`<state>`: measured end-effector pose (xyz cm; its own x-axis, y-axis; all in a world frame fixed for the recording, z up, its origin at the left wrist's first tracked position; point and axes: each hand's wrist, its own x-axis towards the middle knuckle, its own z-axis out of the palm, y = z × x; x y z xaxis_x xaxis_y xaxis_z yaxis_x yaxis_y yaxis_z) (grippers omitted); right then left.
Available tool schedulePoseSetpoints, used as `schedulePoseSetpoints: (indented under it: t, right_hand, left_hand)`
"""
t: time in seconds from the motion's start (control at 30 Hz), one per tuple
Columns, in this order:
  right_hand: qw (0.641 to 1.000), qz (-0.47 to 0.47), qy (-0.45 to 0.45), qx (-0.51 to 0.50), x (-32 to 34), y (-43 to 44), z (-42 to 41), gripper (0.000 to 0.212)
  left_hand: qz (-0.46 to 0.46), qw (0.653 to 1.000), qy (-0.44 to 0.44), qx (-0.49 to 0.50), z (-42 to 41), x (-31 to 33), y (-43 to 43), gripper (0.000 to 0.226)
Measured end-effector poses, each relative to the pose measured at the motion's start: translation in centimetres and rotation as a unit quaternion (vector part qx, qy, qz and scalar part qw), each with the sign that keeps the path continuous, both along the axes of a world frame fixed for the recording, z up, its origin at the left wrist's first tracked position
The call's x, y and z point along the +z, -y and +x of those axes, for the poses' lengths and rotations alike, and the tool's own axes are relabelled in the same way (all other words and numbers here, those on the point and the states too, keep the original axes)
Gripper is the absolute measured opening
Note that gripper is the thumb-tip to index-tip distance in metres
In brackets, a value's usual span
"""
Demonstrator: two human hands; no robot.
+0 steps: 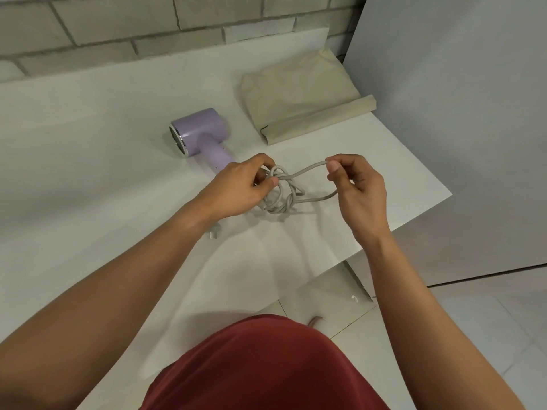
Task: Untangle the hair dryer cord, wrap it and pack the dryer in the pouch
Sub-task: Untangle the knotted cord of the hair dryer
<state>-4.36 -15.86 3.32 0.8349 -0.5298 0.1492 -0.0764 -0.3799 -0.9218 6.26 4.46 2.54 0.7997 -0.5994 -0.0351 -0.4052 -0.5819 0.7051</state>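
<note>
Shirt [260, 365], cord [287, 199], white table [88, 143], brick wall [118, 22].

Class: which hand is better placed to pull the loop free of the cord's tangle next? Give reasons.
Likely the right hand: it pinches the cord's loop, standing out from the tangle; the left hand grips the tangle itself, near the hair dryer.

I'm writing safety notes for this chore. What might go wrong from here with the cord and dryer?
1. The right hand pinches a loop of the cord while the left hand has its grip on the tangle. Pulling them apart may tighten the knot instead of freeing it.
2. The hair dryer lies loose on the table, so a hard tug could drag it.
3. What looks like the plug lies near the tangle and might snag a loop.
</note>
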Motion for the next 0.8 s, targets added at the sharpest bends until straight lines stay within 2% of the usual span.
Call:
schedulePoseSetpoints:
  t: [0.2,0.43,0.53,0.6,0.7,0.8]
  right_hand:
    - [0.978,-0.171,-0.106,0.051,0.1,-0.5,1.0,0.017]
    - [0.962,-0.249,-0.072,0.087,-0.1,-1.2,1.4,0.025]
    - [0.927,-0.348,-0.039,0.133,0.0,-1.7,1.2,0.043]
    - [0.898,-0.402,-0.017,0.178,0.3,-2.3,1.2,0.048]
    - [0.873,-0.44,0.001,0.21,-0.3,-3.0,1.5,0.035]
    - [0.876,-0.445,-0.003,0.188,-1.4,-3.1,1.9,0.021]
  left_hand:
    - [0.023,0.999,0.037,0.017,0.0,-0.1,-0.4,0.021]
    - [0.049,0.998,0.036,-0.017,-0.3,-0.3,-1.0,0.031]
    - [0.047,0.998,0.033,-0.008,-0.2,-0.2,-1.1,0.033]
    - [0.047,0.998,0.039,-0.004,-0.2,-0.1,-1.0,0.035]
    - [0.052,0.996,0.066,-0.01,-0.2,0.2,-0.9,0.034]
    - [0.06,0.994,0.091,-0.012,-0.4,0.3,-1.1,0.029]
